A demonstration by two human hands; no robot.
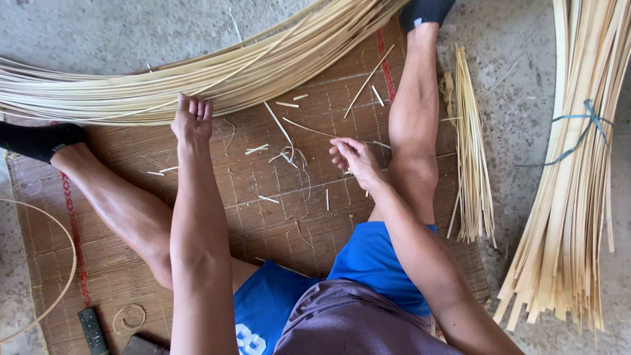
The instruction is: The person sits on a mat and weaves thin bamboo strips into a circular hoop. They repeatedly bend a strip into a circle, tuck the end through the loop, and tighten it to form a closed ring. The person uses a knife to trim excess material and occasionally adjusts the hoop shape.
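In the head view, a person is seen from above, seated on a brown woven mat (276,197) laid over a grey concrete floor (513,98), with bare legs spread toward the upper left and upper right of the frame; blue shorts and a dull purple shirt are seen at the bottom centre. The left hand (192,118) is stretched up to the upper-left centre, palm turned up and fingers loosely curled, its fingertips touching the lower edge of a long curved bundle of pale bamboo strips (197,79) that sweeps from the left edge to the top centre; whether a strip is gripped cannot be told. The right hand (351,156) is held near the middle of the frame, just beside the right knee, fingers drawn together as if pinching a thin pale sliver (309,129) that runs off to the left; the pinch itself is not clearly shown. Short pale offcuts (282,154) are scattered over the mat between the hands; a small sheaf of thin splints (473,164) lies right of the right leg; a thick bundle of flat strips tied with blue cord (572,197) fills the right edge; a dark remote-like object (92,329) lies at the lower left.
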